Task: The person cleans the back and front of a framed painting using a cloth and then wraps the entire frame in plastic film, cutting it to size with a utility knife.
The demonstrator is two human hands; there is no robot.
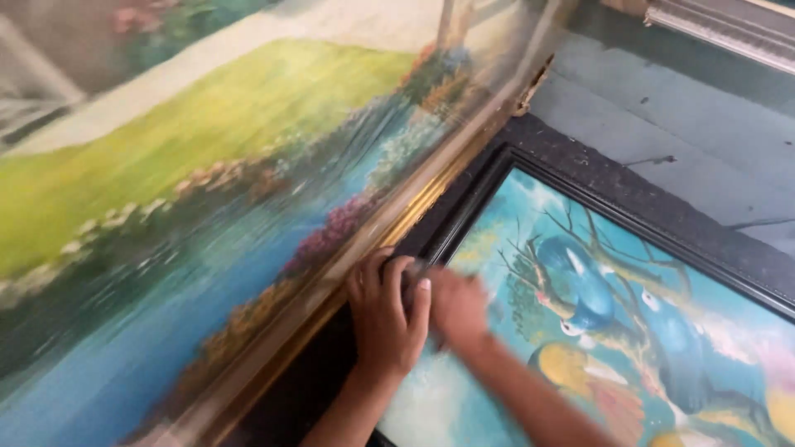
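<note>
Hands: both meet at the lower edge of the landscape painting (pixel 190 207), where its gilt frame (pixel 348 273) overlaps the black frame (pixel 580 190) of the bird painting (pixel 613 323).
Left hand (pixel 385 319): fingers curled over the gilt frame's edge, closed on it as far as shows.
Right hand (pixel 458 308): blurred, pressed close beside the left; whether it grips anything I cannot tell.
Landscape painting: large, tilted, covered in clear wrap, resting across the bird painting's upper left corner.
Bird painting: lies flat on the grey floor (pixel 662 116), blue birds on a branch.
Doing it well: I judge the grip should stay on the frame's solid edge, not on the wrap or canvas, and the gilt frame should be lifted, not dragged, across the black one.
Risk: the gilt frame's far corner (pixel 530 83) looks chipped, so knocks there matter.
</note>
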